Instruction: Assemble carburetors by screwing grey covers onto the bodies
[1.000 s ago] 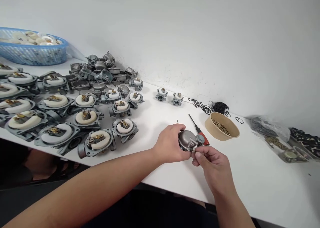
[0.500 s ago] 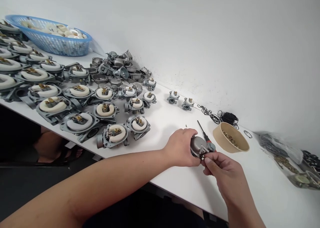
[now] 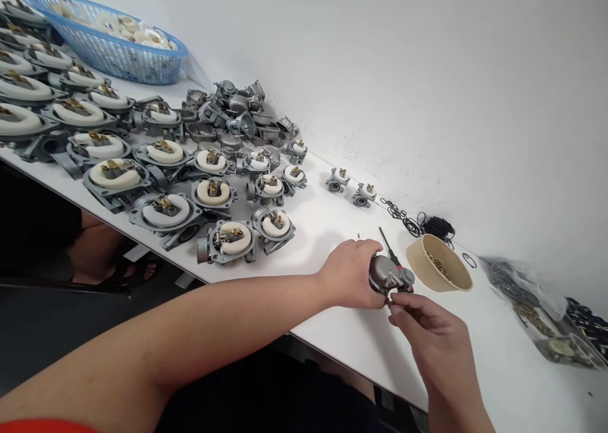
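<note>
My left hand (image 3: 350, 273) is wrapped round a grey metal carburetor (image 3: 384, 271), its domed float bowl facing up, just above the white table. At the carburetor's near edge, the thumb and fingers of my right hand (image 3: 430, 322) are pinched together; whatever is between the fingertips is too small to make out. Behind the carburetor lies a screwdriver (image 3: 388, 243) with a dark shaft and some red, its handle mostly hidden. To the right stands a tan paper bowl (image 3: 458, 280) of small brass-coloured screws.
Rows of open carburetors with white floats (image 3: 166, 210) fill the left side. Behind them are a pile of metal float bowls (image 3: 237, 119) and a blue basket (image 3: 128, 62) of white floats. Black rubber rings (image 3: 436, 225) lie by the wall, plastic bags (image 3: 527, 287) at right.
The camera view has shifted slightly, so the table's contents sit differently in frame. Both hands stay at the carburetor, with my right fingers still pinched at its near edge.
</note>
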A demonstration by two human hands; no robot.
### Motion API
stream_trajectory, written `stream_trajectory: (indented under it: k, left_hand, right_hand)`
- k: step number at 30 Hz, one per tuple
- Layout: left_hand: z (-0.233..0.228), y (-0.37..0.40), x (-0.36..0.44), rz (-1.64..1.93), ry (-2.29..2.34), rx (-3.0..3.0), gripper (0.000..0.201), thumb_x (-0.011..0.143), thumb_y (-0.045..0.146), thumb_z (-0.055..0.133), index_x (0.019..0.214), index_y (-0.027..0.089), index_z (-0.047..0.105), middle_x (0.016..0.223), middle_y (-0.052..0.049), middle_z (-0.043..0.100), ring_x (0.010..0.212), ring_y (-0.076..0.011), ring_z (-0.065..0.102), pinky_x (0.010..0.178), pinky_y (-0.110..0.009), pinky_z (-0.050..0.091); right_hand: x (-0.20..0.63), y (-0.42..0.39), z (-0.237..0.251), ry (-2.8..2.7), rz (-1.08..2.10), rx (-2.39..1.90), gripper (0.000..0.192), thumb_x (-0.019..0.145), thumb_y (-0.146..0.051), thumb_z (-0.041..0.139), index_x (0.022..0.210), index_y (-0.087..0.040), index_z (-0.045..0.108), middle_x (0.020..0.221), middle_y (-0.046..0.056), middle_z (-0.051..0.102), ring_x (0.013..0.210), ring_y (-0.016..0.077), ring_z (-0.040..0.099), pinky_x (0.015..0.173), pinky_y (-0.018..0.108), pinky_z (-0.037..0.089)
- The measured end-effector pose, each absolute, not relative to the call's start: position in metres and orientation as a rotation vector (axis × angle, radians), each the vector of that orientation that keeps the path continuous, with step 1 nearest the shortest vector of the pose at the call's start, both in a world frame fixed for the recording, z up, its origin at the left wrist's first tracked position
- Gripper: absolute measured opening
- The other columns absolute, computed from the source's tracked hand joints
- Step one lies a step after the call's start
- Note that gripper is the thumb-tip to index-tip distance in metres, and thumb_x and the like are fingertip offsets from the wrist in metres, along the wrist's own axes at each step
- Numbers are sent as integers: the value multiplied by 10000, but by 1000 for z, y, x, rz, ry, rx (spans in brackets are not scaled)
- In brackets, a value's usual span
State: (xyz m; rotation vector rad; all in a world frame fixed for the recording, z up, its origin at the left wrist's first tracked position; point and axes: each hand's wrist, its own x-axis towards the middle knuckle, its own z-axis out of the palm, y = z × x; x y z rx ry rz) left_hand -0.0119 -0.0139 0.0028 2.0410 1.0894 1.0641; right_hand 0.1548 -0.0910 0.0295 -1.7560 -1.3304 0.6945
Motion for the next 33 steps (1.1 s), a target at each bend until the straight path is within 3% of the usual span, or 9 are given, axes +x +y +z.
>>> stream_trajectory:
  k: [12,24,33]
  left_hand:
    - [2,-13,-12,1102,1064,2068,649,556,422,737,1124,173,541,1039,-110,667,933,-307,638,792,-409,542]
    - [2,-13,-11,1102,1065,2082,710,559,428,744,1184,164,538,1049,-97,674,939,-304,638,830,-408,534]
    - [0,-11,-10,1141,1040,2113,676,552,429,746,1144,165,551,1032,-71,692,905,-294,646,864,-404,521]
  right_hand:
    - [159,-93,19,-1240,664,-1737,389,639,-445,778,898,-160,721,822,59,708,674,180,643,678,317,571]
    - [146,-98,20,-1259,483,-1775,355,718,-459,688,923,-169,695,697,30,660,661,175,613,651,295,524]
    - [139,-105,10,-1308,466,-1657,362,737,-493,695,902,-170,678,713,22,631,640,148,562,594,261,491]
